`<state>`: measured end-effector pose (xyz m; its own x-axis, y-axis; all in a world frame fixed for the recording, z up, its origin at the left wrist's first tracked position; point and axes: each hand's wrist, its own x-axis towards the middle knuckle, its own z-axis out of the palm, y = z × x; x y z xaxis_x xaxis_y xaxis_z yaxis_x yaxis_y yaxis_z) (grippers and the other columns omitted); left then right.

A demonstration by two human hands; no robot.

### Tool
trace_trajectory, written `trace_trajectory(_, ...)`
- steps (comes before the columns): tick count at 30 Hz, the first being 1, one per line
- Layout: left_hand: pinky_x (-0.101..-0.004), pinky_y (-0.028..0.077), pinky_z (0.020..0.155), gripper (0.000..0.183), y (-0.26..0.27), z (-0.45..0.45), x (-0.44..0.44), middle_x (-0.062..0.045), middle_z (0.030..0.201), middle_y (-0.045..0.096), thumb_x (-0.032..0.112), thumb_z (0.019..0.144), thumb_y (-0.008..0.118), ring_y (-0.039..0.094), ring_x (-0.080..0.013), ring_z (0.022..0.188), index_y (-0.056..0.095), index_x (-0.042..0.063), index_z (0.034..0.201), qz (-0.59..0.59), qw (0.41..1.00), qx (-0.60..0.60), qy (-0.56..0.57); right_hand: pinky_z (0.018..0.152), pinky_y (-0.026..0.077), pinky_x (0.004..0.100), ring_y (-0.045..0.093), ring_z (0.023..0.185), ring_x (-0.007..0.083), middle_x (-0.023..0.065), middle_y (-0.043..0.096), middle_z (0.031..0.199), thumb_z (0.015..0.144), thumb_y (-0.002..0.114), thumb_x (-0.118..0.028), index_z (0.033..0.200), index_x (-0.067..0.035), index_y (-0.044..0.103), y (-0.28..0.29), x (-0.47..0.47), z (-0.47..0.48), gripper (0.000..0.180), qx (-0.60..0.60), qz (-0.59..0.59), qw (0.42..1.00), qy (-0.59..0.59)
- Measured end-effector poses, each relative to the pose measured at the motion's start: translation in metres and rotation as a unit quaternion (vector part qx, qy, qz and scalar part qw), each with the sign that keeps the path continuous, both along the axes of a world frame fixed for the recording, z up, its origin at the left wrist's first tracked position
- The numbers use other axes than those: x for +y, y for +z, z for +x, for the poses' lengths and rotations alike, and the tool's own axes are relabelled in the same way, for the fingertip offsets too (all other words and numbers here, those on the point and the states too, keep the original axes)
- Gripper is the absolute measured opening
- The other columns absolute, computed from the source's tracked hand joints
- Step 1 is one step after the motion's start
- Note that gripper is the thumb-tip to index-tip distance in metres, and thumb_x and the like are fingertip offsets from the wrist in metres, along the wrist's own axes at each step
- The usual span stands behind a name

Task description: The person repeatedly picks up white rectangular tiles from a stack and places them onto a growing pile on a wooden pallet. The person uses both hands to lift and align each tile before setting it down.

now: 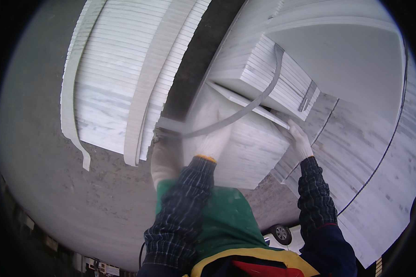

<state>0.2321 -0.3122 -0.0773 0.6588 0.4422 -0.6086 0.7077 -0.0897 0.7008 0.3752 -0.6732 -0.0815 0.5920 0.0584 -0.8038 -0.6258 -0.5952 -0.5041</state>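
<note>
Several flat white boards stand in a leaning stack before me. A single white board lies tilted between this stack and a further bundle of white boards. My right hand, in a white knit glove, has its fingers at the near right end of the single board. My left hand, gloved in white too, is blurred and reaches over the face of the leaning stack; its fingers are hard to make out. A grey strap curves from the further bundle across the stack, close over my left hand.
To the left stands a large bundle of white boards with two pale straps over it, one end hanging loose. More grey-white boards lie at the right, with a dark cord across them. A vehicle wheel shows low down.
</note>
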Motion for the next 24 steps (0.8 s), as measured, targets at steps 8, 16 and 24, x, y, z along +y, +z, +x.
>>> trace_trajectory(8,-0.0410,0.050,0.100,0.060,-0.017,0.023,0.005,-0.024,0.125,0.065,0.051,0.094,0.067,0.064,-0.0357,0.115,0.068,-0.005,0.116,-0.119,0.992,0.043,0.024,0.067,0.042,0.0257,0.054,0.076,0.0104,0.0017,0.069,0.099,0.100,0.067,-0.032,0.124,-0.003,0.069,-0.020,-0.001,0.015,0.038,0.133,-0.055,0.983,-0.112)
trace_trajectory(16,-0.0378,0.051,0.100,0.059,-0.038,0.015,-0.014,-0.024,0.134,0.060,0.040,0.094,0.067,0.065,-0.0312,0.114,0.064,-0.013,0.119,-0.088,0.990,-0.044,0.101,0.075,0.049,0.0294,0.061,0.085,0.0120,0.0000,0.070,0.099,0.098,0.070,-0.026,0.116,-0.003,0.073,-0.025,0.008,0.003,0.029,0.059,-0.074,0.992,-0.080)
trace_trajectory(24,-0.0372,0.050,0.102,0.060,-0.029,0.020,-0.006,-0.023,0.141,0.055,0.037,0.093,0.069,0.063,-0.0316,0.118,0.062,-0.015,0.122,-0.102,0.989,-0.039,0.103,0.081,0.052,0.0309,0.066,0.094,0.0177,0.0115,0.073,0.111,0.098,0.063,-0.020,0.124,0.005,0.070,-0.025,0.019,-0.008,0.036,-0.023,-0.055,0.987,-0.148)
